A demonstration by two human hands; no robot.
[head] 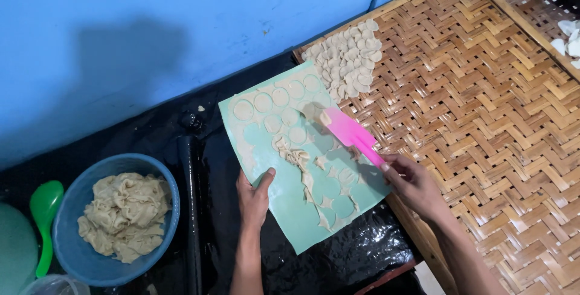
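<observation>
On the green mat (290,210), left hand (252,197) presses flat, fingers open — right hand (414,185) grips the pink spatula (350,133), blade pointing up-left toward the dough rounds (272,105).

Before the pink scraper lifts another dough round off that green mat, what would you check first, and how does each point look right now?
1. Left hand pins the green mat at its edge: ok.
2. Right hand grips the pink scraper by its handle: ok.
3. Scraper blade lies flat against a cut dough round: ok.
4. Free room on the woven tray beside the pile of rounds: ok.
5. Dough scraps kept off the remaining rounds: not ok, the strip touches some.
6. Rounds loose from the mat: cannot tell.
</observation>
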